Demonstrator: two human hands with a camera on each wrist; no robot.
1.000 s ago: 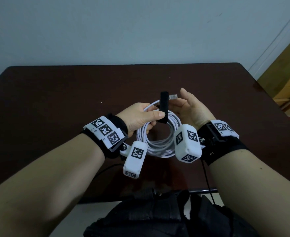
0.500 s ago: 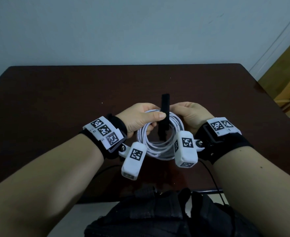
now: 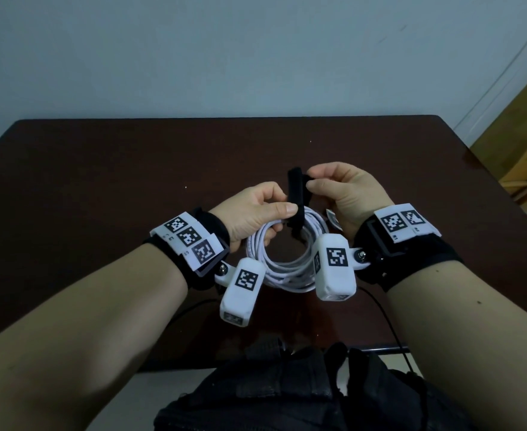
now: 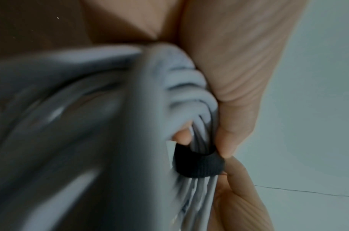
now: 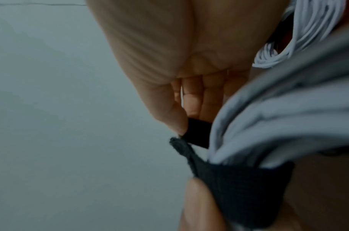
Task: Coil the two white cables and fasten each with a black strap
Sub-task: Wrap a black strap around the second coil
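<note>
The coiled white cable [image 3: 282,259] hangs at the centre of the head view, held above the dark brown surface [image 3: 100,181], between the two wrists. A black strap [image 3: 296,197] crosses the top of the coil. In the left wrist view it already rings the bundled strands, and its free end stands up above them. The left hand [image 3: 256,213] has its grip clamped on coil and strap together, thumb pressing the strap against the strands. The right hand [image 3: 343,194] pinches the strap's free end between thumb and fingertip.

Half a second ago that end stood straight up with the right hand lower, at the coil's side — now the hand has risen to the upper middle of the frame and the tip is folded over toward the right. My reading is that the wrap is being closed: the tail needs pulling snug and pressing down on itself. Only one cable is in view — the second does not show anywhere.
</note>
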